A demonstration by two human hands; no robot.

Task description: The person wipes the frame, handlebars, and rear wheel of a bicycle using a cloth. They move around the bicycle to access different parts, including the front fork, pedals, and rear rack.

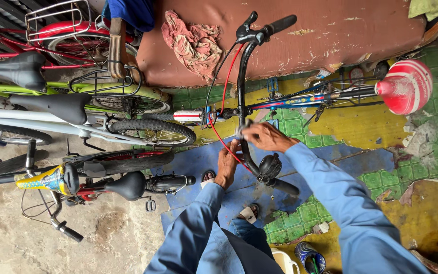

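Both hands are up on the bent black handlebar [241, 91] of a small blue-framed bicycle [300, 99] lying across the floor, its red-and-white ribbed saddle [405, 86] out at the right. The right hand [265, 136] is curled over the middle of the tubular bar, pinching something small and pale there; I can't make out what it is. The left hand [227, 163] sits just below, fingers wrapped round the bar where a thin red cable [224, 142] runs past. The hands are close together, nearly touching. Just below them a rounded black bell [270, 166] is mounted on the bar, with a rubber grip [283, 186] beyond it. Both sleeves are soft pale-blue cloth.

Under it all lies a scuffed blue mat [198, 167] over flaking green and yellow floor [432, 152]. A crumpled pinkish rag [192, 43] rests on the cracked brown cushion [330, 30] by the far edge. More bicycles crowd the left, knobbly tyre [153, 131] and smooth black saddle [126, 185] nearest.
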